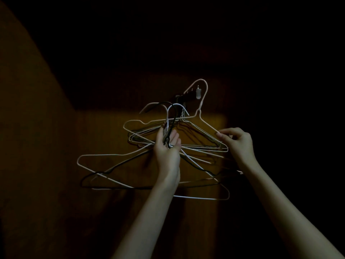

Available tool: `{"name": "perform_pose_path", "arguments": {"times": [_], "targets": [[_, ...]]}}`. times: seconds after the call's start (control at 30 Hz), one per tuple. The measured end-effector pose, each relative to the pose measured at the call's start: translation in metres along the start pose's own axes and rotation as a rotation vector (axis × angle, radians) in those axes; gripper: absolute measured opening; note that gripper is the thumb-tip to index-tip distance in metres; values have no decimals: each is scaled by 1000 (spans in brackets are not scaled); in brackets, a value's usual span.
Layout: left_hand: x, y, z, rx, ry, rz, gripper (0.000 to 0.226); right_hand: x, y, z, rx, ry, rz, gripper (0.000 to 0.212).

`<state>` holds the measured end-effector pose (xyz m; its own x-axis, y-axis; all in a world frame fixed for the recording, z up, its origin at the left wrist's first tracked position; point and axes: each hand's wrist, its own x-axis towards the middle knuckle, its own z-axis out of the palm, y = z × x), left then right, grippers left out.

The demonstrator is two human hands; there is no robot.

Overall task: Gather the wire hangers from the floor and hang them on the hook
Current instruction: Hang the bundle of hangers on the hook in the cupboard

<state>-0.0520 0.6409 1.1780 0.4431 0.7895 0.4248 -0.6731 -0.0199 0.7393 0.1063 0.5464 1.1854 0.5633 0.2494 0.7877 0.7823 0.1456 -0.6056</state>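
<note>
Dim scene; edges lost in darkness. Left hand (167, 146), fingers curled, grips a bundle of thin wire hangers (115, 159) by their necks. Right hand (236, 140) pinches the shoulder of a pale hanger (202, 109), its curved top looped over the small wall hook (198, 93). Wooden wall (93, 131) behind, grain barely visible.

Pale wire hanger (201, 101) looped over wall hook (198, 92), tangled bunch of wire hangers (149, 146) hanging lower, tilted
</note>
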Motion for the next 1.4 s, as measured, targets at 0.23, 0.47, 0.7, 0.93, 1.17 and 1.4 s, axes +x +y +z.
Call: {"name": "perform_pose_path", "arguments": {"times": [0.23, 0.47, 0.7, 0.93, 1.17, 1.4], "targets": [[15, -7, -1, 14, 20, 33, 70, 23, 20, 17, -50, -22, 37, 10], [33, -16, -5, 38, 43, 48, 68, 47, 39, 36, 14, -21, 85, 7], [53, -24, -5, 70, 64, 75, 66, 70, 56, 55, -6, -50, 129, 13], [67, -31, -9, 62, 84, 80, 67, 87, 71, 69, 3, -89, 197, 17], [74, -36, -14, 59, 99, 74, 68, 96, 78, 79, 6, -98, 245, 19], [78, -37, -13, 70, 103, 74, 67, 103, 88, 86, -40, -141, 279, 10]]}}
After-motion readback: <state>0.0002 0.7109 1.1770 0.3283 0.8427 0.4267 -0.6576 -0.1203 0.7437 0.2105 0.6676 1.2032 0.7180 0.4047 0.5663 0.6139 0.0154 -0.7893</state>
